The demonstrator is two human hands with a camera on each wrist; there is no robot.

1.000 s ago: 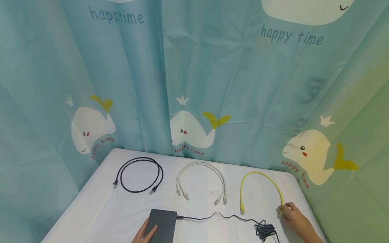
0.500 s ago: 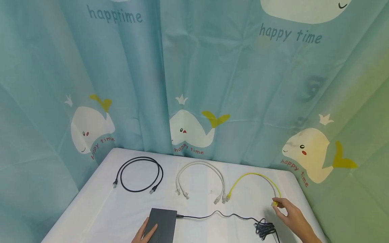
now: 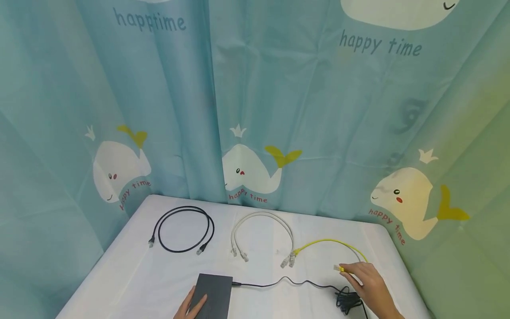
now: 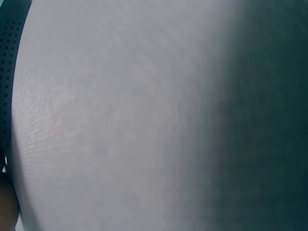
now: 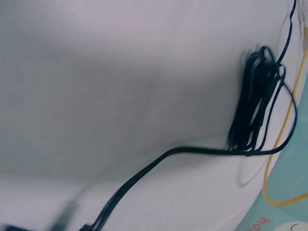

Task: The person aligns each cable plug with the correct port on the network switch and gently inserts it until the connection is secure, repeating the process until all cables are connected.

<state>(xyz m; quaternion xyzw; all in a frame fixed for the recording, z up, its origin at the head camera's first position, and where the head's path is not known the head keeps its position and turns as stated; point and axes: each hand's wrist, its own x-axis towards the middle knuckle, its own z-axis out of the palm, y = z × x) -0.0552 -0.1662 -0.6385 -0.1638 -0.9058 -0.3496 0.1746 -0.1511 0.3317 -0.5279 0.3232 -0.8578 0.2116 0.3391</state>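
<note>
At the front of the table, my left hand [image 3: 191, 305] holds a flat dark grey box [image 3: 214, 294] by its left side, one finger along the edge and one on top. The box's side has rows of small vent holes in the left wrist view. On the right, my right hand [image 3: 368, 283] pinches one end of a yellow network cable [image 3: 328, 240] between thumb and fingers, its clear plug pointing left. The cable's other end lies against the plugs of the white network cables [image 3: 263, 213]. In the right wrist view, the yellow cable [image 5: 284, 137] arcs along the right edge.
A thin black cord [image 3: 271, 285] runs from the box to a tied bundle [image 3: 346, 301] beside my right hand. A black network cable [image 3: 183, 251] lies coiled at the back left. Behind the table [image 3: 131, 274] hangs a blue whale-print curtain [image 3: 191, 110].
My right hand has lifted the yellow cable's near end and carried it left, turning the plug leftward. Its far end has slid left to the white plugs. The left hand stays on the box.
</note>
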